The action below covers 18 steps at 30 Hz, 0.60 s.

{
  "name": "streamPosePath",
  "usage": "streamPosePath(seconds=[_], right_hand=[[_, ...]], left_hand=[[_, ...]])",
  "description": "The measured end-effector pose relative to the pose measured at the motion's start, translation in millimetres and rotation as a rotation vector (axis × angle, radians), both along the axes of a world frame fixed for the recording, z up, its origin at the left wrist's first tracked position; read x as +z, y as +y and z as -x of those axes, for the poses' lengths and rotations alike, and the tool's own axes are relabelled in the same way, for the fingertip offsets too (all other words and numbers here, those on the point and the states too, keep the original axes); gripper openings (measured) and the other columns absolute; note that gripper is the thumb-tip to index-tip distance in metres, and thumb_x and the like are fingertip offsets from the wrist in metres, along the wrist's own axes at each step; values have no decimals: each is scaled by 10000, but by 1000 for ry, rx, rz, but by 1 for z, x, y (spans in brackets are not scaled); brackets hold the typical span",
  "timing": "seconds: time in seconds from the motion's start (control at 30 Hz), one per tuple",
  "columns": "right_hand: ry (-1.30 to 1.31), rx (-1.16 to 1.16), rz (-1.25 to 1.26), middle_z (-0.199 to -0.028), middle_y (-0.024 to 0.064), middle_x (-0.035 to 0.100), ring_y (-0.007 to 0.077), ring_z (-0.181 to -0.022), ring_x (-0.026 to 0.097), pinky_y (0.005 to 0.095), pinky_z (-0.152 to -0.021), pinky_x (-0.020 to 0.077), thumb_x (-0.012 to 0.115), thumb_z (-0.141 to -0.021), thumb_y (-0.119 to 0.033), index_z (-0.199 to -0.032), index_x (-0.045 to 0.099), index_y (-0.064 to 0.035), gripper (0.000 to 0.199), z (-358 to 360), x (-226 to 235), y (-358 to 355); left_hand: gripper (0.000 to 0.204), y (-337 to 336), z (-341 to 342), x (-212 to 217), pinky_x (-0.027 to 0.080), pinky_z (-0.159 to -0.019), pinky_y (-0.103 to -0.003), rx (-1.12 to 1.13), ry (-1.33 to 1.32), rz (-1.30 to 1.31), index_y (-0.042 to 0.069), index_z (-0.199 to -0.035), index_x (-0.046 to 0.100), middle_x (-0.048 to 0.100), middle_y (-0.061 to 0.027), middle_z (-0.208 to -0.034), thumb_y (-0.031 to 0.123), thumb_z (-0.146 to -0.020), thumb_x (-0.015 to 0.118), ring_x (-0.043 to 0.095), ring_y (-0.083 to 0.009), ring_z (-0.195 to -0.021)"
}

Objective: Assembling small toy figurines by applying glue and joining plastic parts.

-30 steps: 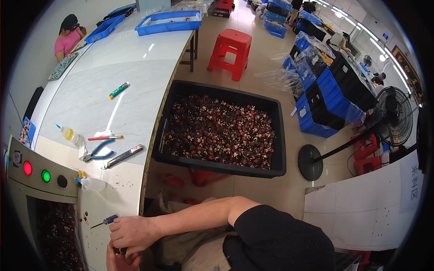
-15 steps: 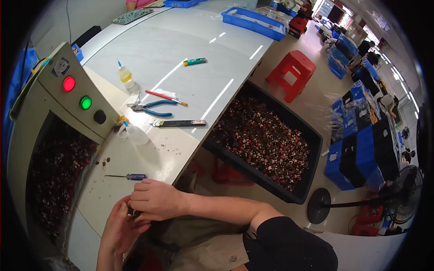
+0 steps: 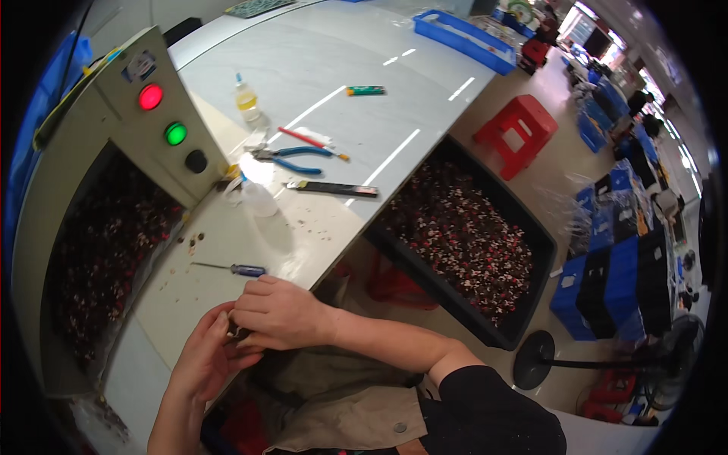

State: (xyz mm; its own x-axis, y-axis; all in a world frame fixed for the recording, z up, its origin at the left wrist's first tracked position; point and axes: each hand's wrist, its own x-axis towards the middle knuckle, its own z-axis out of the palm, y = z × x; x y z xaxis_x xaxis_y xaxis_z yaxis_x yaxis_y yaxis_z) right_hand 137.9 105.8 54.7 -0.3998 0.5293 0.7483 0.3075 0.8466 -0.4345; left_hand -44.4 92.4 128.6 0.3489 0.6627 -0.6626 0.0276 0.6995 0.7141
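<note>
My left hand (image 3: 203, 355) and my right hand (image 3: 280, 312) meet at the table's near edge. Both are closed with fingertips pinched around a small dark part (image 3: 236, 332); its kind is mostly hidden by the fingers. Just beyond the knuckles of my right hand lies a screwdriver (image 3: 246, 269) with a dark blue handle. Several small dark round parts (image 3: 195, 238) and pale crumbs are scattered on the tabletop to its left.
A beige machine (image 3: 91, 121) with lit red and green buttons holds a heap of dark parts at left. Pliers (image 3: 299, 168), a brush (image 3: 305, 138), a knife-like tool (image 3: 337, 189) and two bottles (image 3: 262, 199) occupy the table. Right stands a black bin (image 3: 542, 280), with a red stool (image 3: 519, 125) beyond.
The whole scene has shifted right in the picture, its far part also upward, as my view turned. My hands stay together on the small dark part, their grip little altered.
</note>
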Motion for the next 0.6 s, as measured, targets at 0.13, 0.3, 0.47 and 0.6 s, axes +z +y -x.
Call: streamPosePath(seconds=[0.13,0.3,0.47,0.6], right_hand=[[-8,13,43,-806,28,510,218,-755,517,333,-671,420,690,-697,-279,-813,533,-99,266,0,-3,3],[-27,-44,37,-768,43,542,237,-711,540,341,-646,442,725,-651,-276,-789,557,-89,286,-9,-15,6],[17,-52,14,-782,35,583,228,-687,543,326,-632,441,753,-618,-234,-820,598,-72,301,-5,-21,12],[11,-67,30,-778,30,580,216,-686,538,318,-623,436,748,-628,-217,-846,608,-56,304,-1,-22,8]], left_hand=[[485,3,-3,-1,553,-767,-354,27,44,39,84,-1330,362,558,-107,-1119,366,-957,491,638,-218,-917],[510,8,-10,-14,530,-816,-336,-38,-21,8,82,-1338,367,545,-81,-1135,375,-947,514,627,-193,-953],[543,11,-6,-18,528,-822,-316,-35,-37,14,75,-1344,358,536,-74,-1147,395,-938,526,619,-184,-973],[594,11,-4,-21,532,-824,-312,-52,-21,-1,51,-1340,352,531,-87,-1148,432,-924,538,619,-188,-975]])
